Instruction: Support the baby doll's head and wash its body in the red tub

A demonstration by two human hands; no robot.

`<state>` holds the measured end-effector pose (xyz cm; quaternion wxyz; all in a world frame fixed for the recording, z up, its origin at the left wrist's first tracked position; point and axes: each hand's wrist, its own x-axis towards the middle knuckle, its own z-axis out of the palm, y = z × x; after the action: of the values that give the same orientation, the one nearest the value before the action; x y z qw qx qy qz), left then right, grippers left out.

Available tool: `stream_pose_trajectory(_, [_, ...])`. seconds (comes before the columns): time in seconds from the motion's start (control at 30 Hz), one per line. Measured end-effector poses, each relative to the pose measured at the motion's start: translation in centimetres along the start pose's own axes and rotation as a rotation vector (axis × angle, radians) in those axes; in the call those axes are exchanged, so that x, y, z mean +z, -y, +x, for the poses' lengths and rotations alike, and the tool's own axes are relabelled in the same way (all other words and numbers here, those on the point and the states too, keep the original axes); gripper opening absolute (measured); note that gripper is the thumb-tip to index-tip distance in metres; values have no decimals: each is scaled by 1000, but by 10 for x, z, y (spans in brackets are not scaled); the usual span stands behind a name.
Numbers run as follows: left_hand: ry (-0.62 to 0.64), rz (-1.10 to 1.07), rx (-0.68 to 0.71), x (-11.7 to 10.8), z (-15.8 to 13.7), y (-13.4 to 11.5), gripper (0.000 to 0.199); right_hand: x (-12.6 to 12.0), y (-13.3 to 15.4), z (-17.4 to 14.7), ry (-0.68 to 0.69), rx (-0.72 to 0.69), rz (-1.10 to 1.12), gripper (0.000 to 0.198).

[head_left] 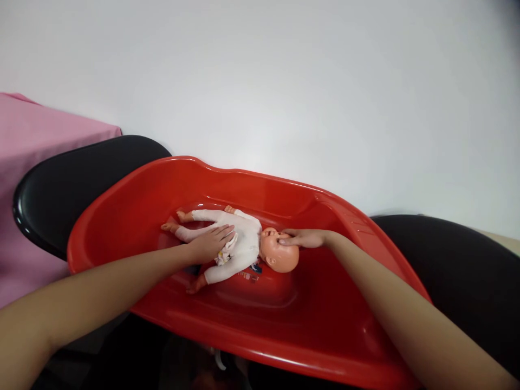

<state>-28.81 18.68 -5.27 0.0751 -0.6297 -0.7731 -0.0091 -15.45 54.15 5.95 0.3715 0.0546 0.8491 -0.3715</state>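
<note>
A baby doll (248,238) in white clothing lies on its back in a red baby bathtub (203,319), its head to the right and its feet to the left. My left hand (211,244) rests flat over the doll's lower body, fingers stretched out. Beside those fingers a small bunched patterned cloth (226,253) shows; whether it is loose or part of the clothing I cannot tell. At the doll's bald head (282,257), my right hand (305,238) touches the face near the eyes with thumb and fingers apart. The fingers' far side is partly hidden.
Black rounded seats (89,184) show beyond both ends of the tub. A pink cloth (49,130) drapes a surface at the far left. Behind the tub rises a white wall (260,81). Printed stickers (248,277) mark the tub floor.
</note>
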Motion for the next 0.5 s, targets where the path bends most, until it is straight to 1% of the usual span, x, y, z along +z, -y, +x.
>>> stream_pose_trajectory(0.13, [-16, -9, 5, -9, -2, 0, 59, -1, 0, -2, -39, 46, -27, 107])
stream_pose_trajectory(0.23, [-14, -15, -5, -18, -1, 2, 57, 0, 4, -6, -48, 33, -30, 102])
stream_pose_trajectory(0.37, [9, -23, -80, -23, 3, 13, 58, 1, 7, -7, -27, -16, -9, 97])
stream_pose_trajectory(0.5, [-36, -79, -168, -29, 8, 20, 59, 0, 3, -3, 17, -61, 8, 91])
